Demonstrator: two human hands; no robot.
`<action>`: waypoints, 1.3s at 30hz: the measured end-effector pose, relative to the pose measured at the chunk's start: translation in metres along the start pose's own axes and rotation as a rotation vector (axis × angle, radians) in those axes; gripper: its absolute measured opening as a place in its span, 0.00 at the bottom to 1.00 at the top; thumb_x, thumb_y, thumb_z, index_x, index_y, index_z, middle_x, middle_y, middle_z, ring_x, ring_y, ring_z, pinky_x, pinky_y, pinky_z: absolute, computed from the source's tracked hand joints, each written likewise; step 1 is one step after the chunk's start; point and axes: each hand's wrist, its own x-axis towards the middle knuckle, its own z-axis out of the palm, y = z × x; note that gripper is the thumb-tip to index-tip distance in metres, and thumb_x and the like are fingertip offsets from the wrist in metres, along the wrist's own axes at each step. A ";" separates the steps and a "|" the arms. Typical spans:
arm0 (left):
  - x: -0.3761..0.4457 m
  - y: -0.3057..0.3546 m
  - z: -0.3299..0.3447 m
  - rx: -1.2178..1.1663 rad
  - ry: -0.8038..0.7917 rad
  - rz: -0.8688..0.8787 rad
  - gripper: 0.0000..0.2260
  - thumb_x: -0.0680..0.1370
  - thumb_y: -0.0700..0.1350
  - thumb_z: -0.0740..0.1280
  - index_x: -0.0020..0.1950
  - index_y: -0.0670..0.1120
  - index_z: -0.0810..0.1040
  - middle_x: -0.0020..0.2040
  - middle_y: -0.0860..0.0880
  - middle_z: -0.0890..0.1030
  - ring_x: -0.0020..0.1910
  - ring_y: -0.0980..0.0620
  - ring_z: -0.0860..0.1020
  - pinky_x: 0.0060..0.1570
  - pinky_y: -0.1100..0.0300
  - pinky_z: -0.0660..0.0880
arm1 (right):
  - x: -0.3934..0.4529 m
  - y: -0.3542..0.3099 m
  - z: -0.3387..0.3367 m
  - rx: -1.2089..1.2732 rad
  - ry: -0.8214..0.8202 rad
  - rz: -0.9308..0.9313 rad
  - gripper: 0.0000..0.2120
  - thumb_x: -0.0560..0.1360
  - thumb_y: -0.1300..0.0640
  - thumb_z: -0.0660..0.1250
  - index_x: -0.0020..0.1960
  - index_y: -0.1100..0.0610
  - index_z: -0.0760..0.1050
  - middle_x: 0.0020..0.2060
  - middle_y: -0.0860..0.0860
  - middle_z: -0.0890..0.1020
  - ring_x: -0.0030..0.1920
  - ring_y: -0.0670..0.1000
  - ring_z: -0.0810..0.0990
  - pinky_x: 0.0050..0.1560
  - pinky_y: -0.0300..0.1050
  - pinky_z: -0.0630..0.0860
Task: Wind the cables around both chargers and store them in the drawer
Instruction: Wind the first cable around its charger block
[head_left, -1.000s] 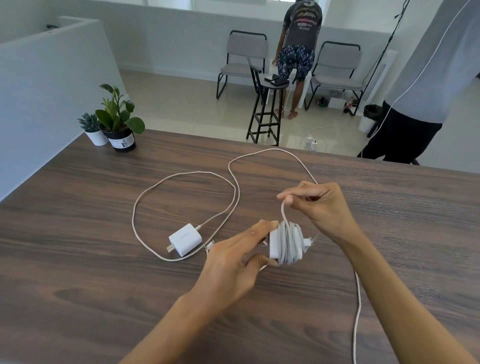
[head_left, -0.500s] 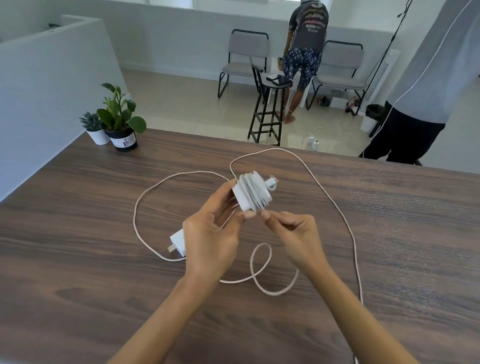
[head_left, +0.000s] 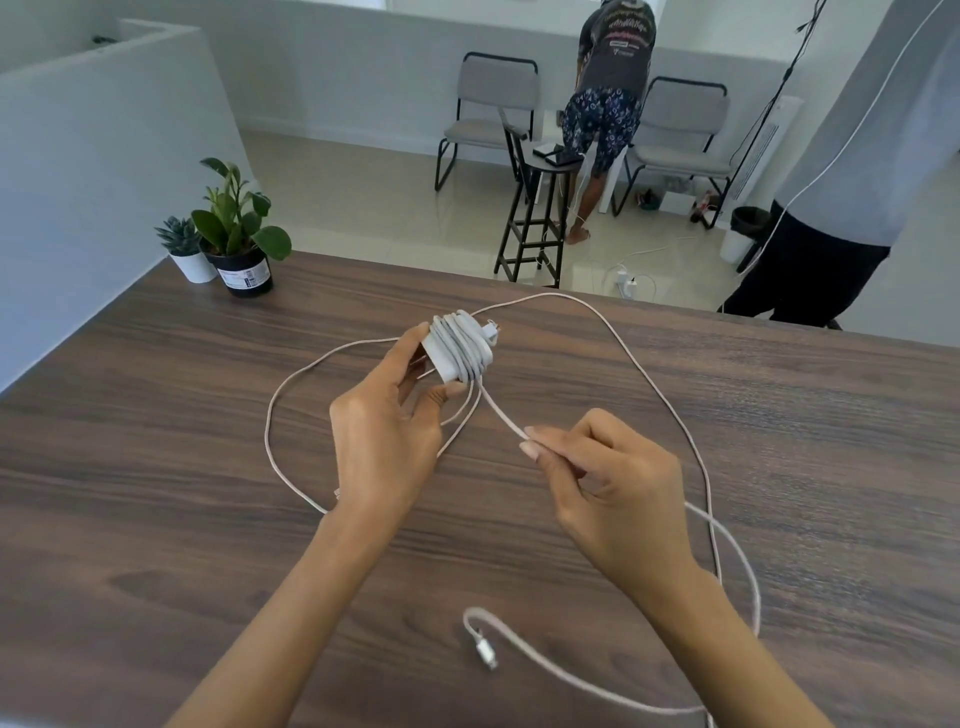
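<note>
My left hand (head_left: 387, 431) holds a white charger (head_left: 460, 347) above the brown table, with several turns of white cable wound round its body. My right hand (head_left: 602, 478) pinches the loose cable (head_left: 501, 413) a short way below the charger, and the strand runs taut between them. The rest of this cable trails to the right and loops back to its plug end (head_left: 485, 649) near the table's front. The second charger is hidden behind my left hand; only its cable (head_left: 270, 421) shows, looping on the table to the left.
Two potted plants (head_left: 234, 234) stand at the table's (head_left: 156, 467) far left corner beside a grey partition. A person in a grey top (head_left: 857, 171) stands at the table's far right edge. Beyond are a stool, two chairs and another person.
My left hand kept the charger raised toward the far side. My right hand drew back to the right along the cable, pulling the strand taut, and the plug end came into view.
</note>
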 end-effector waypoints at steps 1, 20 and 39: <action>-0.001 -0.002 0.000 0.035 -0.004 0.023 0.22 0.71 0.30 0.71 0.63 0.42 0.76 0.51 0.59 0.80 0.47 0.77 0.75 0.49 0.79 0.70 | 0.002 -0.002 -0.003 -0.025 0.007 -0.017 0.03 0.71 0.59 0.72 0.44 0.54 0.84 0.29 0.48 0.74 0.25 0.48 0.72 0.24 0.43 0.70; -0.036 -0.022 0.017 0.178 -0.433 0.247 0.28 0.64 0.26 0.73 0.62 0.40 0.76 0.57 0.53 0.79 0.57 0.57 0.77 0.57 0.77 0.67 | 0.043 0.024 -0.024 0.154 -0.107 0.053 0.03 0.68 0.59 0.73 0.41 0.52 0.84 0.28 0.45 0.71 0.28 0.45 0.69 0.29 0.39 0.68; -0.044 0.015 0.008 -0.341 -0.317 -0.033 0.28 0.68 0.25 0.71 0.61 0.51 0.75 0.58 0.58 0.80 0.57 0.57 0.80 0.57 0.65 0.75 | 0.023 0.067 0.015 0.718 -0.160 0.728 0.04 0.69 0.59 0.72 0.43 0.55 0.84 0.40 0.48 0.86 0.47 0.48 0.84 0.51 0.41 0.78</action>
